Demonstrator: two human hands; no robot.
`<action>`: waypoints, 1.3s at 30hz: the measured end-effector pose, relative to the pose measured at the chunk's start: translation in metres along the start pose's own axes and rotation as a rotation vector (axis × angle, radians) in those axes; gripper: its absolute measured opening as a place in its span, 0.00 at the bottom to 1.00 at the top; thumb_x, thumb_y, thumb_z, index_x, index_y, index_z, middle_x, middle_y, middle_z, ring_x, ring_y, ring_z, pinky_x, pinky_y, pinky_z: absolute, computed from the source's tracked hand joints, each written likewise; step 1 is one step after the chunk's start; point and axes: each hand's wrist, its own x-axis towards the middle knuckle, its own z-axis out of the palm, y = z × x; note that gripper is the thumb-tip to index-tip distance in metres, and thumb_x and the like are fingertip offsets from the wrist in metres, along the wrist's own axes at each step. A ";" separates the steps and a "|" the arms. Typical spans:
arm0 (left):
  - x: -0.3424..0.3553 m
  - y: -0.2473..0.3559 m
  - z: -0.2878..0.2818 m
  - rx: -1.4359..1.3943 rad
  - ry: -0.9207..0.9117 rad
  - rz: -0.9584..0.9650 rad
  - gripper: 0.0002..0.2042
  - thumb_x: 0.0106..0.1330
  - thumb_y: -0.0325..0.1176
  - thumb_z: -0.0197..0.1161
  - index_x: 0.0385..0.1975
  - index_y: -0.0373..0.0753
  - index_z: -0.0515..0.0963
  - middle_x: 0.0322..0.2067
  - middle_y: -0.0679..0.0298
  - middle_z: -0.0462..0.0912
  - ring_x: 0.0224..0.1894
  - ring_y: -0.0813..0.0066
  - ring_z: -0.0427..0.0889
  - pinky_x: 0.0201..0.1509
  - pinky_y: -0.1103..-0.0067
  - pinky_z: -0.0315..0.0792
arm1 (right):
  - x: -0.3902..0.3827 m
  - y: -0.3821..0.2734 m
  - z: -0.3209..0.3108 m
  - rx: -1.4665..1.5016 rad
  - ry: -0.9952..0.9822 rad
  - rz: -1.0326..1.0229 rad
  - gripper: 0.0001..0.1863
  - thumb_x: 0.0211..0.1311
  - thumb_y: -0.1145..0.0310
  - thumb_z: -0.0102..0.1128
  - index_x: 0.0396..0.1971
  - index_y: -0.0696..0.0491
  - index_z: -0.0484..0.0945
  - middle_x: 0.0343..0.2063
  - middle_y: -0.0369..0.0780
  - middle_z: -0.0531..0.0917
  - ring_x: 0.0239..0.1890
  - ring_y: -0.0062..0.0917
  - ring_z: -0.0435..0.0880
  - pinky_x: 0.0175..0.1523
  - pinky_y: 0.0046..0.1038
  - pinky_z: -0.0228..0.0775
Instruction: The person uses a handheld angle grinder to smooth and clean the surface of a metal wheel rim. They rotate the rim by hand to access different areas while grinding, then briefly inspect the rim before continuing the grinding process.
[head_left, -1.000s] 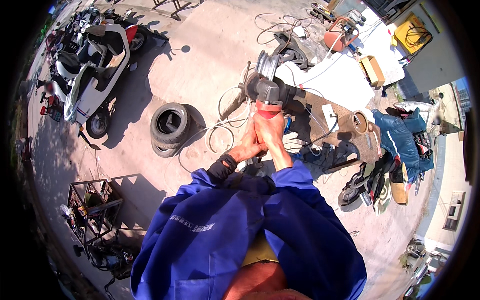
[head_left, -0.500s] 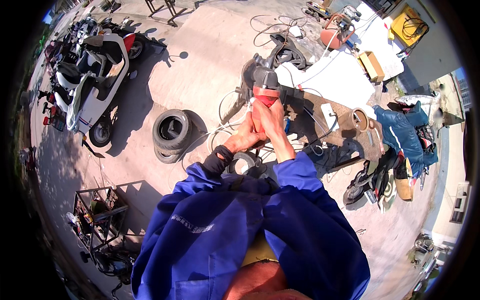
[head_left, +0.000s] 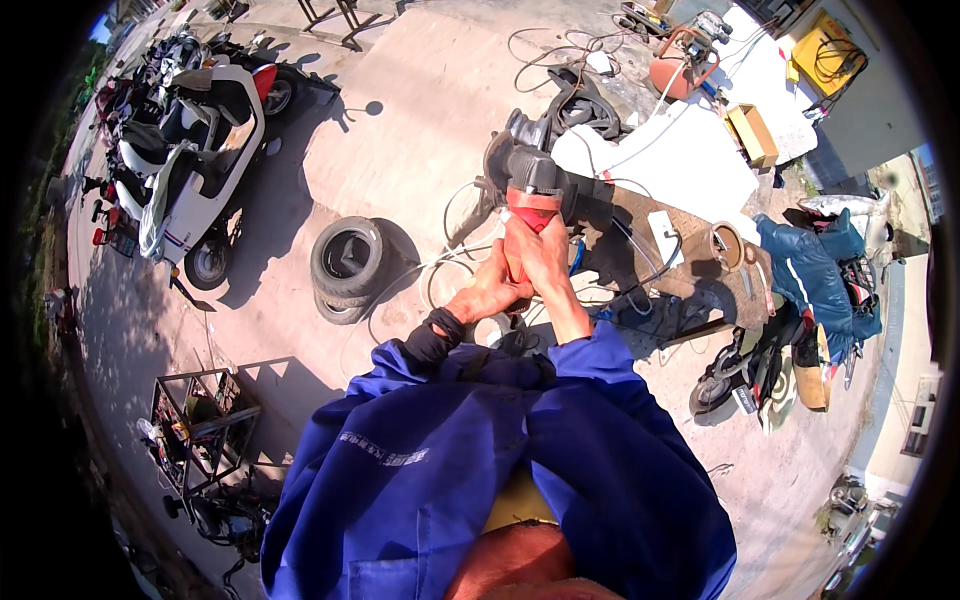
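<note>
Both my hands grip a red-and-black angle grinder [head_left: 533,197] in the centre of the view. My right hand [head_left: 547,267] is wrapped over its red body just below the gear head. Lower and to the left, my left hand [head_left: 490,290] holds the handle end. The grinder's head is up against a silver metal wheel rim [head_left: 525,126], which it partly hides along with whatever supports it. A worn workbench [head_left: 722,290] with a round brown ring [head_left: 727,229] on it lies to the right.
Two stacked tyres [head_left: 343,260] lie left of me. Scooters [head_left: 205,175] stand upper left, a metal rack [head_left: 205,425] lower left. Hoses and cables [head_left: 440,265] cross the ground. An orange compressor [head_left: 672,75], yellow machine [head_left: 823,60] and cardboard box [head_left: 752,135] are upper right; blue sheeting [head_left: 810,285] covers items at right.
The grinder and my hands shifted upward slightly from a second ago; its head now hides more of the rim. Over the last half second they stayed nearly in place, both hands still gripping.
</note>
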 end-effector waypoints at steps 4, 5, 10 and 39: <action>0.018 0.026 -0.011 -0.054 0.005 0.026 0.42 0.56 0.32 0.78 0.67 0.32 0.59 0.54 0.53 0.78 0.55 0.63 0.80 0.60 0.68 0.78 | 0.024 -0.020 -0.003 -0.020 -0.009 0.004 0.31 0.55 0.51 0.78 0.48 0.61 0.79 0.39 0.47 0.88 0.41 0.36 0.88 0.50 0.38 0.78; 0.018 0.030 -0.013 -0.088 0.003 0.043 0.41 0.56 0.33 0.78 0.67 0.32 0.59 0.53 0.53 0.78 0.55 0.63 0.80 0.60 0.68 0.77 | 0.027 -0.021 -0.002 -0.022 -0.017 0.016 0.31 0.55 0.50 0.77 0.48 0.61 0.79 0.40 0.48 0.88 0.41 0.37 0.88 0.50 0.38 0.78; -0.001 0.012 -0.005 -0.044 -0.009 -0.004 0.45 0.56 0.33 0.79 0.70 0.34 0.55 0.58 0.52 0.77 0.59 0.62 0.79 0.62 0.67 0.76 | 0.003 0.000 0.003 -0.080 0.040 0.017 0.33 0.55 0.49 0.77 0.49 0.61 0.78 0.41 0.50 0.87 0.43 0.40 0.88 0.50 0.39 0.78; -0.015 0.018 0.004 -0.186 -0.055 -0.131 0.45 0.58 0.35 0.78 0.72 0.35 0.56 0.61 0.54 0.76 0.63 0.63 0.76 0.68 0.67 0.71 | -0.007 -0.008 -0.006 -0.146 -0.037 0.061 0.35 0.54 0.47 0.76 0.51 0.60 0.78 0.43 0.52 0.87 0.45 0.45 0.88 0.53 0.41 0.78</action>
